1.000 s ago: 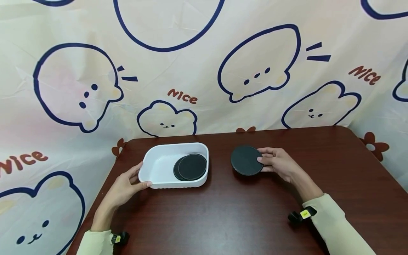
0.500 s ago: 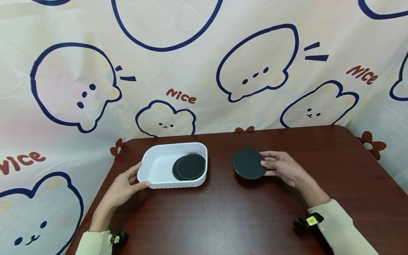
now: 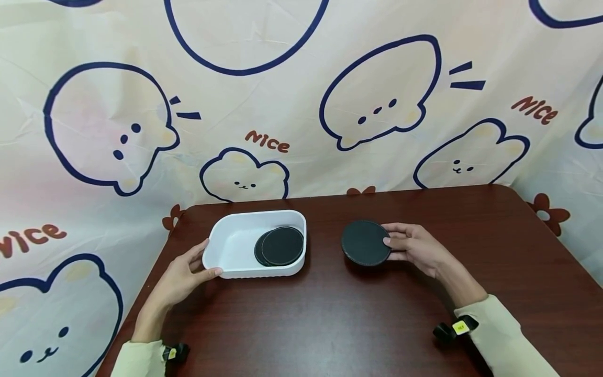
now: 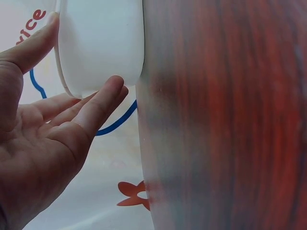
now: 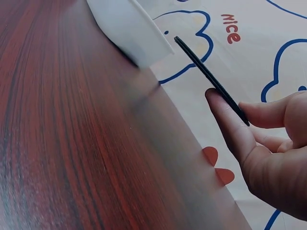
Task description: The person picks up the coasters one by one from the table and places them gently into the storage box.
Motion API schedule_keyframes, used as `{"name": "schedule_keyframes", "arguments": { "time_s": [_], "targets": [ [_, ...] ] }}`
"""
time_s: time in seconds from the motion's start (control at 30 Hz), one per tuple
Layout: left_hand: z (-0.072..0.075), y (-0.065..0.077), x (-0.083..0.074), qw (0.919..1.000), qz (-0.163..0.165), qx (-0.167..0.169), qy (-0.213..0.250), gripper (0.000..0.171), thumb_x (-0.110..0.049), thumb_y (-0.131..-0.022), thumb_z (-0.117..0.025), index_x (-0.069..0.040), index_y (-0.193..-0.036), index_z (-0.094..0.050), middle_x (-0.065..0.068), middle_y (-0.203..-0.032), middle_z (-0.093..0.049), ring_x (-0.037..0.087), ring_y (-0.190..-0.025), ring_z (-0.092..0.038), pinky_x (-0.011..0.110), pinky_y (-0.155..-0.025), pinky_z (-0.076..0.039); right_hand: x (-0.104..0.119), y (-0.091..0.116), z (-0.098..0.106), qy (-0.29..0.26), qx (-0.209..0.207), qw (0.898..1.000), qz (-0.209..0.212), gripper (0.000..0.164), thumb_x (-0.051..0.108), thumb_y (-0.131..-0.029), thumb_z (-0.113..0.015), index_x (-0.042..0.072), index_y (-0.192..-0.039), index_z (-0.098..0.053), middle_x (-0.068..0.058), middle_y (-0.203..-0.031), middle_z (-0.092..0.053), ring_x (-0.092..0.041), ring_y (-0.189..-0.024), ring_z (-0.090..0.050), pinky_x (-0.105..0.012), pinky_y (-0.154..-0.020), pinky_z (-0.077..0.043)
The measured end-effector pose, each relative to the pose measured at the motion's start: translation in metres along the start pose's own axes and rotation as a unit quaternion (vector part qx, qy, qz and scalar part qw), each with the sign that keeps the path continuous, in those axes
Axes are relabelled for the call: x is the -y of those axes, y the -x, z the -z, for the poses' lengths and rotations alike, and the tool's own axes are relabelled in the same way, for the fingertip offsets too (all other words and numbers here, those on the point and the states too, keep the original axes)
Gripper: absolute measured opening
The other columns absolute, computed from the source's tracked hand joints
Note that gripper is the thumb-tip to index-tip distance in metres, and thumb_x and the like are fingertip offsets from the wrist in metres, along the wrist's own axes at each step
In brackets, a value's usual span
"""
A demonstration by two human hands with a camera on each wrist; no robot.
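Note:
My right hand (image 3: pixel 421 248) pinches a round black coaster (image 3: pixel 365 243) by its right edge, thumb on top and fingers beneath. Seen nearly edge-on in the right wrist view, the thin coaster (image 5: pixel 211 79) is held tilted above the table. A white plastic bin (image 3: pixel 231 251), rounded at the corners, stands left of it. Several overlapping black coasters (image 3: pixel 283 246) lie flat at the bin's right end. My left hand (image 3: pixel 176 280) grips the bin's left end, the thumb at the front corner and the fingers around the far side. Close up, those fingers (image 4: pixel 103 103) touch its outer wall.
Under everything is a dark brown wooden table (image 3: pixel 301 324), its back edge meeting a cartoon-printed cloth (image 3: pixel 311 104). A small black wrist device (image 3: pixel 454 328) sits on the right sleeve, and a similar one (image 3: pixel 176 353) on the left.
My right hand and the coaster have come slightly toward me, mostly in the first half second. The left hand, the bin and the coasters inside hold their places.

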State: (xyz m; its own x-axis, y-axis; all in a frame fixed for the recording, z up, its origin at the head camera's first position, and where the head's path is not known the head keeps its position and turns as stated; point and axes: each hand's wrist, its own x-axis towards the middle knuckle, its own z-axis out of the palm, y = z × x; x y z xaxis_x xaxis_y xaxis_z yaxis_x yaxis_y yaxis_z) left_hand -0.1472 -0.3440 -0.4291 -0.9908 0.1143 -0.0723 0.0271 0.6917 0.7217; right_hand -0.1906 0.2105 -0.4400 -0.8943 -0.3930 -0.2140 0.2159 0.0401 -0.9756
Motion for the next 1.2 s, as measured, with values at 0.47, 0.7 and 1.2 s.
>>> {"name": "schedule_keyframes", "arguments": {
  "time_s": [0.47, 0.7, 1.2],
  "targets": [
    [0.000, 0.000, 0.001, 1.0000, -0.003, 0.001, -0.004, 0.100, -0.032, -0.096, -0.084, 0.002, -0.169, -0.024, 0.035, -0.162, -0.046, 0.049, -0.141, -0.059, 0.047, -0.101, -0.062, 0.001, -0.012, -0.015, -0.011, 0.003, 1.000, 0.006, 0.060, 0.008, -0.111, -0.057, -0.007, -0.163, -0.032, -0.012, -0.138, -0.067, -0.012, -0.108, -0.077, -0.032, -0.094, -0.065],
    [-0.001, -0.001, 0.003, 1.0000, -0.001, 0.002, -0.004, 0.100, -0.031, -0.096, -0.084, 0.002, -0.169, -0.024, 0.036, -0.161, -0.046, 0.050, -0.141, -0.059, 0.047, -0.100, -0.062, 0.002, -0.022, -0.028, -0.017, 0.006, 1.000, 0.010, 0.058, 0.006, -0.111, -0.056, -0.006, -0.163, -0.034, -0.016, -0.141, -0.065, -0.012, -0.108, -0.077, -0.032, -0.094, -0.065],
    [-0.001, -0.001, -0.002, 0.9998, 0.017, 0.001, -0.007, 0.102, -0.036, -0.095, -0.084, 0.000, -0.169, -0.024, 0.035, -0.163, -0.043, 0.052, -0.143, -0.056, 0.056, -0.105, -0.057, 0.009, -0.036, -0.055, -0.026, 0.020, 0.999, 0.023, 0.057, 0.004, -0.110, -0.056, -0.007, -0.162, -0.036, -0.033, -0.155, -0.053, -0.012, -0.108, -0.077, -0.032, -0.092, -0.065]
  ]
}}
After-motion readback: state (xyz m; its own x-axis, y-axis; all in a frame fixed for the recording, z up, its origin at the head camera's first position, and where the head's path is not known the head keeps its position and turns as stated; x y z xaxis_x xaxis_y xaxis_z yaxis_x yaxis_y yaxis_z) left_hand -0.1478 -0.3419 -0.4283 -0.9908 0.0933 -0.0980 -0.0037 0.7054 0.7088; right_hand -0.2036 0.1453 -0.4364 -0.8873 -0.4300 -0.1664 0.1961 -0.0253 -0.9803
